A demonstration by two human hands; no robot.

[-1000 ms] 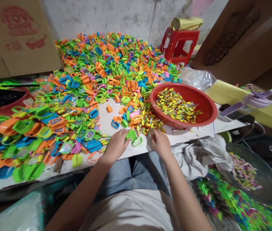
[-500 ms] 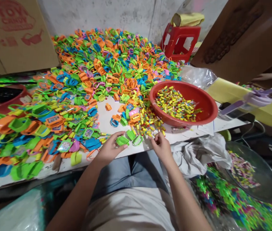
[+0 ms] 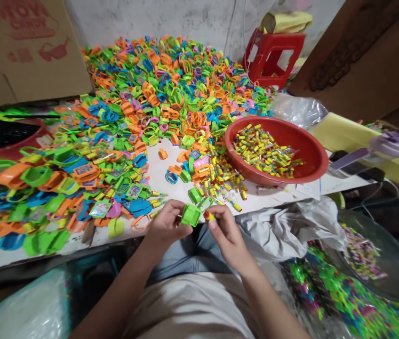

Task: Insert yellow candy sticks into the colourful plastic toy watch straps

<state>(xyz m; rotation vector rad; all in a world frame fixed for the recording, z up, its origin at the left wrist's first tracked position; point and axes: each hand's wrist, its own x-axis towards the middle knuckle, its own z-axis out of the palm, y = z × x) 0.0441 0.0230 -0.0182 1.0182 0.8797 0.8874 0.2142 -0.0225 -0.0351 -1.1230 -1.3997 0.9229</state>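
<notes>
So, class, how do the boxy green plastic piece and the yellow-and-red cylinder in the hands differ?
The green plastic piece is boxy and larger; the yellow-and-red cylinder slim. The left hand holds the piece, the right hand the cylinder. Both are held.

Dim, uneven indoor light; shadows folding across shirt [image 3: 192, 301]. Plastic bag [image 3: 300, 111] glaring. Edges stretched; print on box [image 3: 30, 70] blurred.

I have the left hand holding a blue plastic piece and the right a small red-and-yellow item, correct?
Not quite: the plastic piece in the left hand is green, not blue, as the head view shows. The right hand does hold a small red-and-yellow item.
</notes>
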